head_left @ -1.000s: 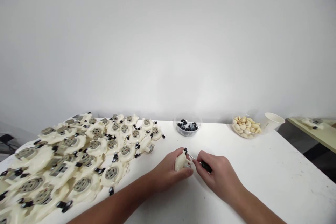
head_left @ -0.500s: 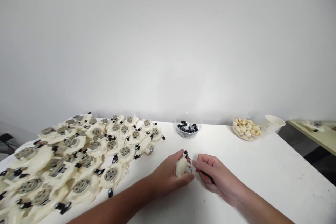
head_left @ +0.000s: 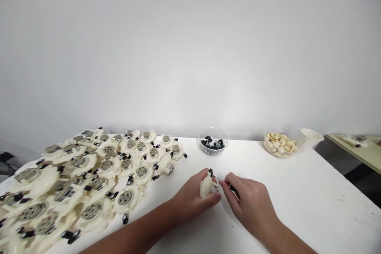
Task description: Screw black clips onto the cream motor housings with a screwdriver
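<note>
More screwdriver handle showing

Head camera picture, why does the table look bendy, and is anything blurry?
In the head view, the white table looks slanted and curved toward the picture's edges, as a wide lens can make it; the cream plastic discs at the lower left look soft; the white wall is bright and washed out.
</note>
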`<state>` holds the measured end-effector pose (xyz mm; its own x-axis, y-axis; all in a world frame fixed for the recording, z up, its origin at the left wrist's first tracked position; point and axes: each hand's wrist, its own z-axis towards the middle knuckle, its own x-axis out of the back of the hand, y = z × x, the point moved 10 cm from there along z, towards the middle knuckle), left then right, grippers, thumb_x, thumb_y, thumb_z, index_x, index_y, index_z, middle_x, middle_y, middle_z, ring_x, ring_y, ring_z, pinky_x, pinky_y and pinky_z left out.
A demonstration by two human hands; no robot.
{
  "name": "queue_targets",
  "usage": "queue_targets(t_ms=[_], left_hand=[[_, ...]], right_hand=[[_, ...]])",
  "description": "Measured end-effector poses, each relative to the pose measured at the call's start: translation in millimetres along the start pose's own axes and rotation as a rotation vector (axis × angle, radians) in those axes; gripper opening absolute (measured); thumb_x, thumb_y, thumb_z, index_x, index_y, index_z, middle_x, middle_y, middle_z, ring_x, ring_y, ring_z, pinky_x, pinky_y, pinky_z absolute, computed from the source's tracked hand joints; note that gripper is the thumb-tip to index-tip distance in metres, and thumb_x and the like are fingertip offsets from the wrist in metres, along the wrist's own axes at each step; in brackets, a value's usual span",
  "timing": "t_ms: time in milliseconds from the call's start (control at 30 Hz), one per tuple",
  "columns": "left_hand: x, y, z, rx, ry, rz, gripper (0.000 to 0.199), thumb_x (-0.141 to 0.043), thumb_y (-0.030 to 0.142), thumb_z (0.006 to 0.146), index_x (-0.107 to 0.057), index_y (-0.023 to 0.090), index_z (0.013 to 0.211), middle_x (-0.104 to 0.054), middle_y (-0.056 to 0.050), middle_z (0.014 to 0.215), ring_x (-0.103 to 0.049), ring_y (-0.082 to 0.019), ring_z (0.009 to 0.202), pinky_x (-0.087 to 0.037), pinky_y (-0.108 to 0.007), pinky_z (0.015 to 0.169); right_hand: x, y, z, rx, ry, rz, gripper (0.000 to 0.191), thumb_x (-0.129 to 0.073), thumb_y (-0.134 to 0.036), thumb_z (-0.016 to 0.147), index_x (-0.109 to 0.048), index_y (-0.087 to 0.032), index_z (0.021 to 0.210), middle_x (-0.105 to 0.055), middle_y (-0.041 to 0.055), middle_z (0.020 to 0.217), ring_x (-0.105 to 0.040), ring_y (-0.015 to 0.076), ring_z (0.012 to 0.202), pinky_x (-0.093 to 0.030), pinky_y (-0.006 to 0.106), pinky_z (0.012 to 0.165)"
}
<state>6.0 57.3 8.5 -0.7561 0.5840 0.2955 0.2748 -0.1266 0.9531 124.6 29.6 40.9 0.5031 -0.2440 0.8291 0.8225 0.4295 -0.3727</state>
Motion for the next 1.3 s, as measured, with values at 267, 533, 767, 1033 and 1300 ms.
queue_targets(t_ms=[267,533,767,1033,1300], left_hand=[[-0.4,2.6,-3.6,-0.050,-0.033,0.066,0.023,-0.065,0.036,0.090,-0.051,0.020,0.097,-0.057,0.001,0.086,-0.051,-0.016,0.076,-0.042,-0.027,0.069],[-2.8,2.4,0.1,-0.097,-0.092,0.026,0.024,-0.068,0.031,0.087,-0.052,0.019,0.101,-0.059,0.000,0.088,-0.053,-0.016,0.076,-0.042,-0.027,0.068],[-1.1,-7.5,4.8,-0.022,-0.062,-0.075,0.027,-0.070,0.035,0.086,-0.054,0.018,0.100,-0.056,0.001,0.085,-0.049,-0.014,0.074,-0.040,-0.026,0.067],[4.8,-2.8,5.9,0.006,-0.051,-0.234,0.030,-0.072,0.039,0.084,-0.059,0.018,0.101,-0.057,0.000,0.084,-0.050,-0.015,0.074,-0.039,-0.026,0.068],[5.6,-4.4,7.5,0.061,-0.064,-0.306,0.032,-0.068,0.043,0.086,-0.060,0.016,0.101,-0.048,0.005,0.067,-0.040,-0.009,0.055,-0.030,-0.022,0.050]], right_hand=[[-29.4,22.8,-3.3,-0.368,-0.245,0.621,0.043,-0.053,-0.049,0.100,-0.038,-0.022,0.069,-0.038,-0.0053,0.058,-0.033,0.0118,0.054,-0.024,0.025,0.051],[-72.7,16.0,-26.6,-0.752,-0.587,1.393,0.042,-0.062,-0.056,0.093,-0.044,-0.022,0.075,-0.028,-0.0112,0.052,-0.011,0.0072,0.045,-0.005,0.025,0.043],[-37.4,37.2,-2.6,-0.497,-0.288,0.862,0.022,-0.065,-0.038,0.091,-0.052,-0.022,0.083,-0.036,-0.0085,0.060,-0.032,0.0107,0.055,-0.024,0.024,0.050],[6.7,23.6,11.8,-0.278,-0.135,0.560,0.020,-0.058,-0.039,0.097,-0.063,-0.023,0.087,-0.062,-0.0010,0.075,-0.053,0.0165,0.070,-0.039,0.027,0.064],[6.6,20.2,11.3,-0.200,-0.106,0.465,0.013,-0.058,-0.035,0.097,-0.064,-0.024,0.092,-0.063,-0.0015,0.074,-0.054,0.0160,0.066,-0.040,0.027,0.060]])
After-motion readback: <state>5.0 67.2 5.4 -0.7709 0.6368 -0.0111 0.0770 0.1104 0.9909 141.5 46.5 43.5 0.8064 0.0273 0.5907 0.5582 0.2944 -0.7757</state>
